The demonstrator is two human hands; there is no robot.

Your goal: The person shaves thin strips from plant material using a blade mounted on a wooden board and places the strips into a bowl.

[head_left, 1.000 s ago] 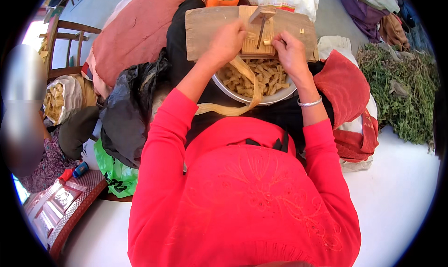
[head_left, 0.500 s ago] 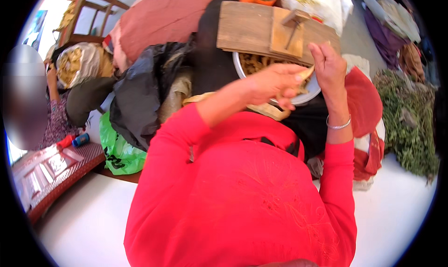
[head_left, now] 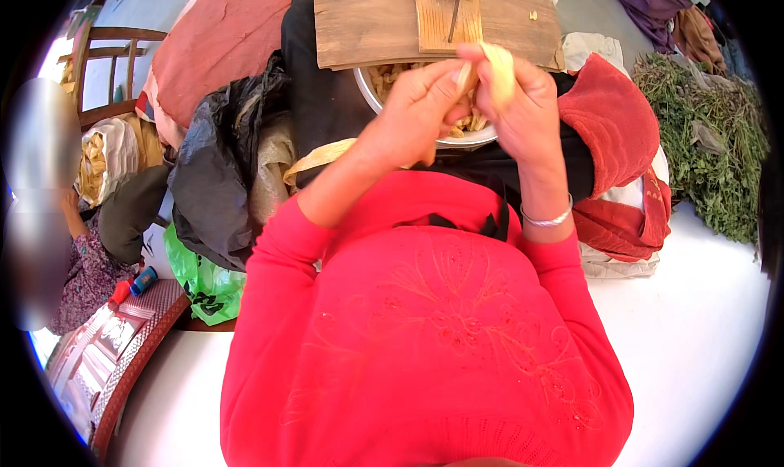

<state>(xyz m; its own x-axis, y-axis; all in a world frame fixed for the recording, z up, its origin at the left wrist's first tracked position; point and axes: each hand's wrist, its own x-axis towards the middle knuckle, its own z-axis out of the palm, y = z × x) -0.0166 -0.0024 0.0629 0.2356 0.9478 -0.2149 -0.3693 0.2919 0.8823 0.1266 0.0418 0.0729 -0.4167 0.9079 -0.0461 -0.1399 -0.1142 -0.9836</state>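
Note:
Above the white bowl [head_left: 469, 141], my two hands are raised close together. My right hand [head_left: 527, 108], with a silvery bangle at its wrist, is closed on a pale yellow strip [head_left: 501, 77], blurred by motion. Pinched at the thumb, my left hand [head_left: 415, 114] has a bit of pale yellow material at its fingertips; whether it joins the strip cannot be seen. Small tan pieces [head_left: 385, 77] fill the bowl. A wooden board [head_left: 367, 22] with an upright metal spike [head_left: 455, 16] lies over its far side. Another yellowish strip [head_left: 322, 156] rests by my left forearm.
Left of me are a black plastic bag [head_left: 224, 181], a green bag [head_left: 204, 283] and a patterned low piece of furniture [head_left: 110, 349]. Another person sits at far left by a sack [head_left: 114, 161] of tan material. Red cloth [head_left: 612, 128] and dried greenery [head_left: 694, 140] lie right.
My left hand has turned upward and pinches at the fingertips. The strip now curls up from my right hand. The view has shifted, so the board sits higher and further left.

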